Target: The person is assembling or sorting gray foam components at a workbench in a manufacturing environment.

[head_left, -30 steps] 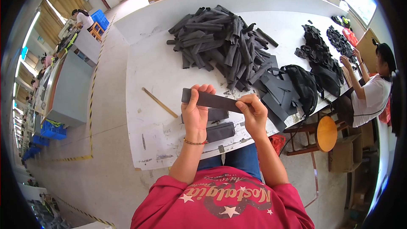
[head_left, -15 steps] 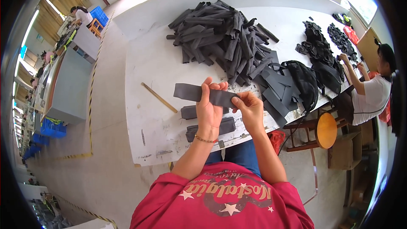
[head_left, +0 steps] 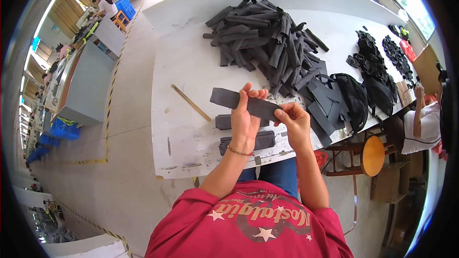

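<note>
A dark grey strip [head_left: 260, 108], long, narrow and matte, is held above the surface [head_left: 181, 67], toward its near edge. It slants, its left end farther from that edge than its right. The left hand's [head_left: 245, 126] thumb crosses its face; the right hand [head_left: 296, 124] pinches the right end.

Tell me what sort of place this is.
Probably a sewing or bag-making workshop: the held dark grey fabric-like strip, the big heap of similar curled strips on the broad white table, and the black fabric backpack-like bag all suggest it.
</note>
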A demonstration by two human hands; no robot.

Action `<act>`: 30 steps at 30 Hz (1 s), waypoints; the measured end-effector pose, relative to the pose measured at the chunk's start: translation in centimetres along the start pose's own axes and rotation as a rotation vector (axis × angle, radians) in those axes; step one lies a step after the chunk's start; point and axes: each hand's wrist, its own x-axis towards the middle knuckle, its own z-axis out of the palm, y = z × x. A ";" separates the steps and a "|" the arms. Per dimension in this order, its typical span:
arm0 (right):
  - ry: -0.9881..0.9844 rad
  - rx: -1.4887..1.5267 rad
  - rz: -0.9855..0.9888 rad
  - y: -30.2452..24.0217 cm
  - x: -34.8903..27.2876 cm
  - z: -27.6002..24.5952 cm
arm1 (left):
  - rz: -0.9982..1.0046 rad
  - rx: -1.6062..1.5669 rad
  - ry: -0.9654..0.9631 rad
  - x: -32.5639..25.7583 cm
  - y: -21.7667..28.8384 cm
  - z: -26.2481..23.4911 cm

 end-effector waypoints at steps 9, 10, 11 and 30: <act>-0.024 -0.236 -0.026 -0.9 2.4 0.4 | 0.055 0.434 0.128 1.0 5.1 -1.4; -0.084 -0.226 0.017 -0.3 2.6 0.2 | 0.070 0.638 0.154 0.8 6.1 -2.4; -0.084 -0.260 0.040 1.1 2.8 0.0 | 0.079 0.638 0.170 0.4 6.7 -3.3; -0.085 -1.112 0.035 11.0 5.6 -1.1 | 0.112 1.661 0.157 1.4 7.6 -16.9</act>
